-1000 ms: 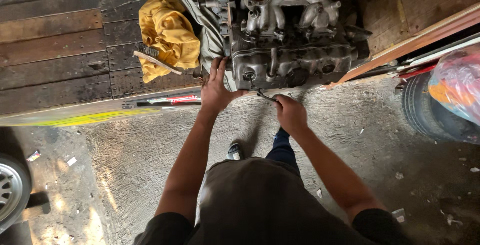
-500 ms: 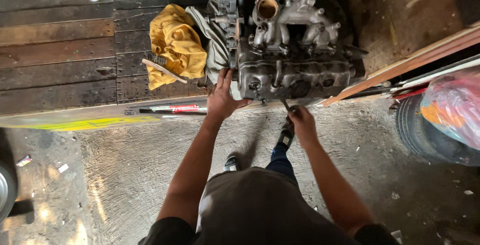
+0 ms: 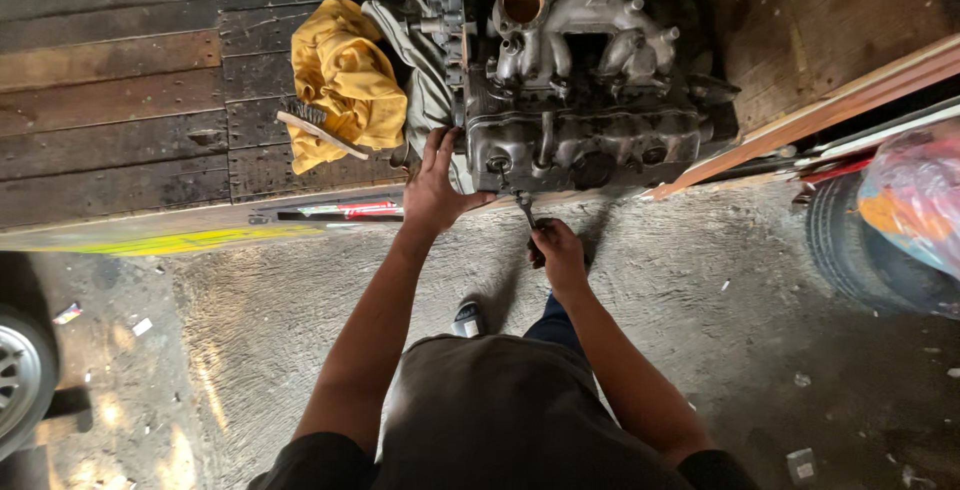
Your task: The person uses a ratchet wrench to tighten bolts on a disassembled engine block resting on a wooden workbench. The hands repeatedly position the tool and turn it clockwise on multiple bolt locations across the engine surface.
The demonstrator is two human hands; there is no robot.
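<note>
1. The right hand (image 3: 560, 255) is closed around the handle of a wrench (image 3: 528, 212), apparently a ratchet.
2. Just above it, the wrench head is set against the engine (image 3: 585, 120) underside.
3. The left hand (image 3: 435, 185) is spread flat, fingers open, against the engine's left edge.
4. Further left, a yellow cloth (image 3: 345, 80) is draped on the wooden planks (image 3: 120, 100).

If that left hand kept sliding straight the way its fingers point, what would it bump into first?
The left hand already rests against the grey engine block; its fingers point up along its left end, so more engine metal comes first, though depth is unclear.
</note>
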